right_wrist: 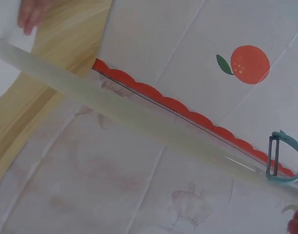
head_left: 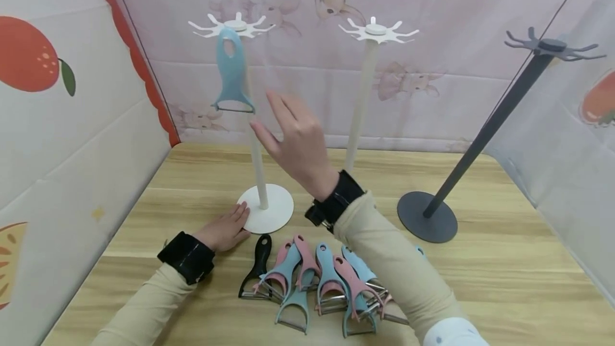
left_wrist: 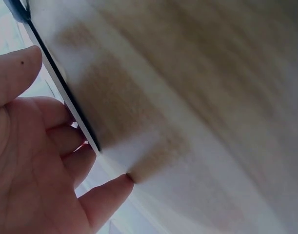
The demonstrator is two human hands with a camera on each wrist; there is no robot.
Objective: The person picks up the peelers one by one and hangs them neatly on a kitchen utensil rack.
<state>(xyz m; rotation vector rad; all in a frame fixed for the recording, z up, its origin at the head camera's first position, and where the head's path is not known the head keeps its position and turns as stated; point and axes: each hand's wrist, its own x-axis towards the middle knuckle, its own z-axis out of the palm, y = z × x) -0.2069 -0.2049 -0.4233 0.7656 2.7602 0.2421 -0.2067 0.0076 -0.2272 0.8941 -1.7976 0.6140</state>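
Observation:
A light blue peeler hangs by its handle hole from the left white stand's hook rack, blade end down. My right hand is just to the right of it, fingers extended and apart from the peeler. In the right wrist view, the peeler's blade appears beside the white pole. My left hand lies with its fingers on the edge of the stand's round white base. The left wrist view shows that hand's palm close up, against the base edge.
Several peelers in blue, pink and black lie piled on the wooden table near the front. A second white stand is at the middle back. A dark grey stand is on the right. Printed cloth walls surround the table.

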